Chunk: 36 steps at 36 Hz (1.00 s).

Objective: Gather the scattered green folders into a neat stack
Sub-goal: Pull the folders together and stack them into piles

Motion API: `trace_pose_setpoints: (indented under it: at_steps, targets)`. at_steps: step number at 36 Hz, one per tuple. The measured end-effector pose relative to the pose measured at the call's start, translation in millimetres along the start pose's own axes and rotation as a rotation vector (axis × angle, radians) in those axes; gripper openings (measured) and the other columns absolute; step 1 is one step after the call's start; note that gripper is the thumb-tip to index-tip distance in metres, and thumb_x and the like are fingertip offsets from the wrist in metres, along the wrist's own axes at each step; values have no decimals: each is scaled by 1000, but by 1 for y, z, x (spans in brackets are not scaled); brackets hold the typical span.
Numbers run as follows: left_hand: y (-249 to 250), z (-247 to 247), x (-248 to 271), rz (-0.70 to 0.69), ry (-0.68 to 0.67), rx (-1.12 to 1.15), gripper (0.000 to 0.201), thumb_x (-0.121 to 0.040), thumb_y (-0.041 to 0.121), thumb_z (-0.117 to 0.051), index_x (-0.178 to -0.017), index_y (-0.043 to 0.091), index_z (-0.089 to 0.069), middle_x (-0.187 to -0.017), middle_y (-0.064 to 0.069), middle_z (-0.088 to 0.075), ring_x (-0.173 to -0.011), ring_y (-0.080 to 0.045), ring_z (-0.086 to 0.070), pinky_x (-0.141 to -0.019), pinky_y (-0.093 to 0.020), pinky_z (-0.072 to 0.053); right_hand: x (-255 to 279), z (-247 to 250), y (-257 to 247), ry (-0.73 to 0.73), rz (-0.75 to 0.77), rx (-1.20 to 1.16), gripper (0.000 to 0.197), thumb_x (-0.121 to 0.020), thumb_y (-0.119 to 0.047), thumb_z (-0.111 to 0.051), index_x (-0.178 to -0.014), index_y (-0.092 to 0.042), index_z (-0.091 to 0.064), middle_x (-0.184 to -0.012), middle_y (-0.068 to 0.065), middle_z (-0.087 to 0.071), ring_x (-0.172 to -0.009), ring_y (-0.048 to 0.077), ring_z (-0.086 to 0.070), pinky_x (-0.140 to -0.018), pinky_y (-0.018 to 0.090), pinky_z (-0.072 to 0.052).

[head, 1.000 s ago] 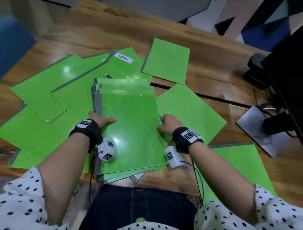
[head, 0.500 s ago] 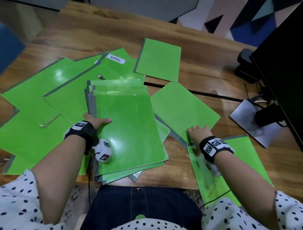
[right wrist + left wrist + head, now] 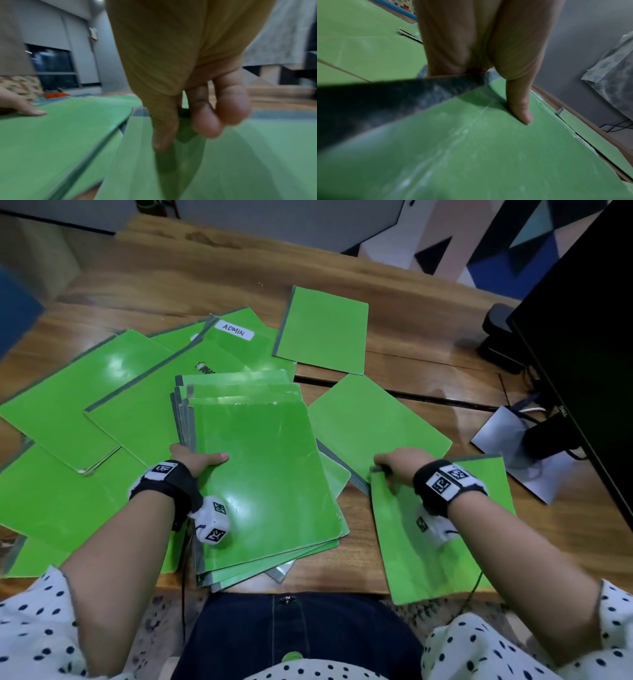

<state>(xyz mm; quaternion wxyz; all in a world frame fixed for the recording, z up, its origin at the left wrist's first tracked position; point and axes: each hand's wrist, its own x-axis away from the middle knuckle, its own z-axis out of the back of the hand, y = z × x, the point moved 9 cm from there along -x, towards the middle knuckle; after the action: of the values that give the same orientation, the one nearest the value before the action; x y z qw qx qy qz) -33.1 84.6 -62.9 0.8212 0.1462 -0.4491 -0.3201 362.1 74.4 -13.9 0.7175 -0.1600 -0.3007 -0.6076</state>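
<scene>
**Right hand takes the folder at lower right; the stack waits to its left**

The tabletop (image 3: 428, 313) fills the head view, strewn with green sheets. Loose folders (image 3: 102, 405) fan across the left half, two more lie upper centre and centre right, and the gathered stack (image 3: 267, 474) sits at lower centre, its long axis running up the frame, its layers fanned and not yet squared.

The coming move turns on this: the folder at lower right (image 3: 445, 535) lies just right of the stack, apart from it, its long axis running roughly the same way but leaning a little. It must travel leftward across bare wood to land on top.

The right hand (image 3: 400, 467) is the nearer one, and its grip is closed on that folder's upper left corner, thumb (image 3: 163, 135) over and fingers (image 3: 214, 121) curled below. The left hand (image 3: 195, 458) clasps the stack's left edge, thumb (image 3: 520, 108) flat on the top cover.

Half a second ago the right hand lay flat at that corner; now it pinches it, and the folder appears swung nearer upright. A second ago it was at the stack's right edge. The left hand has kept its place.
</scene>
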Motion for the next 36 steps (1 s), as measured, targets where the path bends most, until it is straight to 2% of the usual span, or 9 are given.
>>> trace_pose_setpoints:
  at_steps: [8, 13, 17, 22, 24, 26, 29, 33, 36]
  targets:
    - [0, -1, 1, 12, -5, 16, 103, -73, 30, -81, -145, -2, -14, -142, -24, -37, -127, -41, -42, -103, -50, -39, -10, 51, -84, 288, 245, -26, 26, -95, -14, -53, -121, -18, -55, -104, 3, -61, -84, 22, -64, -78, 38, -59]
    - [0, 0, 3, 13, -2, 13, 102, -73, 31, -81, -145, -2, -16, -142, -24, -38, -127, -40, -42, -103, -49, -39, -25, 23, -100, 291, 166, -218, 61, -84, -6, -64, -137, -22, -39, -125, 5, -48, -77, 19, -63, -62, 30, -59]
    - [0, 1, 3, 10, 1, 11, 104, -71, 32, -82, -145, -2, -16, -142, -23, -38, -127, -39, -43, -104, -49, -39, -21, 12, -50, 308, -111, -365, 57, -87, -18, -62, -138, -20, -36, -133, 7, -45, -69, 16, -60, -51, 27, -55]
    - [1, 0, 4, 8, 1, 8, 102, -73, 32, -80, -146, -1, -16, -144, -23, -36, -129, -39, -41, -105, -49, -38, 8, -38, 54, 93, -625, -493, 84, -82, -65, -55, -141, -9, -33, -111, 8, -64, -81, 25, -65, -58, 28, -52]
    - [0, 0, 3, 12, 1, 4, 102, -73, 32, -80, -145, -1, -16, -144, -23, -36, -129, -40, -41, -105, -50, -38, 18, -63, 75, -27, -680, -493, 87, -77, -78, -46, -129, -9, -53, -112, 9, -66, -85, 25, -65, -63, 27, -48]
    - [0, 0, 3, 11, 0, 4, 101, -73, 32, -80, -145, -1, -17, -143, -23, -37, -128, -40, -42, -104, -50, -38, 19, -90, 84, -138, -685, -524, 97, -67, -87, -45, -130, -14, -55, -126, 11, -59, -102, 28, -62, -78, 32, -48]
    - [-1, 0, 3, 12, -2, 3, 101, -73, 32, -80, -144, -1, -18, -142, -23, -38, -127, -40, -43, -104, -50, -39, 16, -121, 86, -272, -665, -648, 89, -71, -80, -51, -141, -25, -43, -144, 15, -46, -121, 36, -52, -99, 51, -42]
    - [-1, 0, 4, 16, -8, 5, 102, -72, 33, -81, -145, 0, -17, -142, -23, -38, -126, -40, -43, -103, -51, -40, 23, -131, 77, -357, -727, -893, 98, -72, -75, -58, -138, -4, -43, -143, 20, -46, -124, 37, -51, -106, 49, -38]
    - [-1, 0, 4, 16, -13, -1, 104, -72, 33, -80, -146, 0, -15, -144, -23, -35, -128, -40, -41, -104, -50, -39, 18, -122, 76, -247, -650, -918, 82, -78, -54, -69, -139, -6, -44, -144, 16, -45, -123, 33, -51, -91, 42, -48]
